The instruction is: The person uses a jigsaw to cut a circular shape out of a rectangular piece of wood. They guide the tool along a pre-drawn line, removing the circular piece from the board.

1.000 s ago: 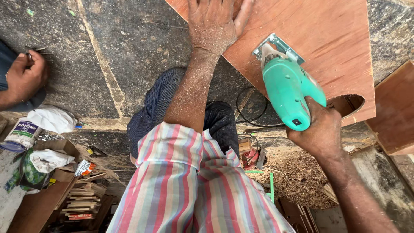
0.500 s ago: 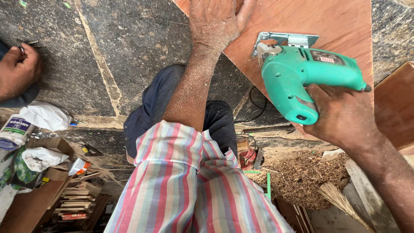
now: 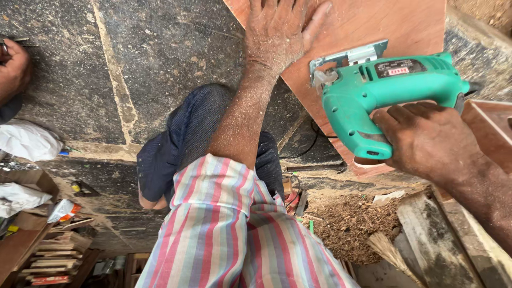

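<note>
My left hand point(image 3: 280, 34), dusted with sawdust, lies flat with fingers spread on a reddish-brown plywood sheet point(image 3: 368, 24) at the top of the head view. My right hand point(image 3: 429, 138) grips the handle of a green jigsaw point(image 3: 384, 93), which lies on its side over the sheet's near edge, its metal base plate point(image 3: 346, 58) pointing toward my left hand. My striped sleeve point(image 3: 234, 234) and dark trouser knee point(image 3: 181, 144) fill the lower centre.
Another person's hand point(image 3: 13, 69) shows at the far left over the dark stone floor point(image 3: 106, 64). A sawdust heap point(image 3: 352, 224) and a broom lie lower right. Wood boards point(image 3: 442, 240), stacked offcuts point(image 3: 53, 256), white bags and a black cord surround me.
The jigsaw has swung from pointing down the sheet to lying sideways, its body now toward the right. My left hand stays pressed on the plywood. The view has moved closer.
</note>
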